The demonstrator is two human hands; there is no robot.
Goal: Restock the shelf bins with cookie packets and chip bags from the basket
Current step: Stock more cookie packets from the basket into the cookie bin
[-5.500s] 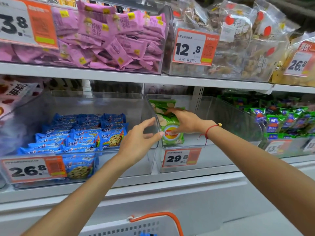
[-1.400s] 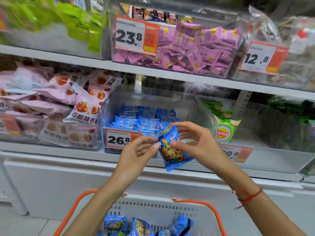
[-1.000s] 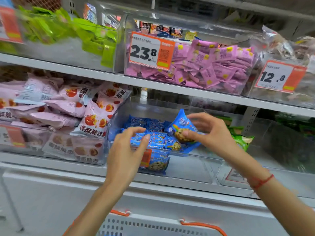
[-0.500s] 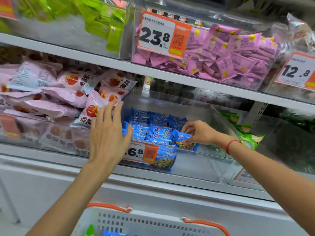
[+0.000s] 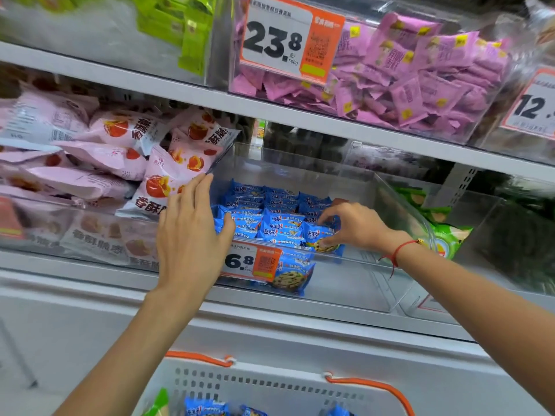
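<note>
right hand [image 5: 354, 226] pinching cookie packet [image 5: 322, 240], clear bin [image 5: 345, 277]

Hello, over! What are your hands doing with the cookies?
Left hand open, flat against clear bin front. Right hand pinching blue cookie packet, setting it in rows. Nothing blocking.

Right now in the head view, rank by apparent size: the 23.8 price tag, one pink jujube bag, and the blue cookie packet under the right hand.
1. 23.8 price tag, though it sits nearer the camera.
2. Pink jujube bag.
3. Blue cookie packet, partly covered by the right hand.
</note>
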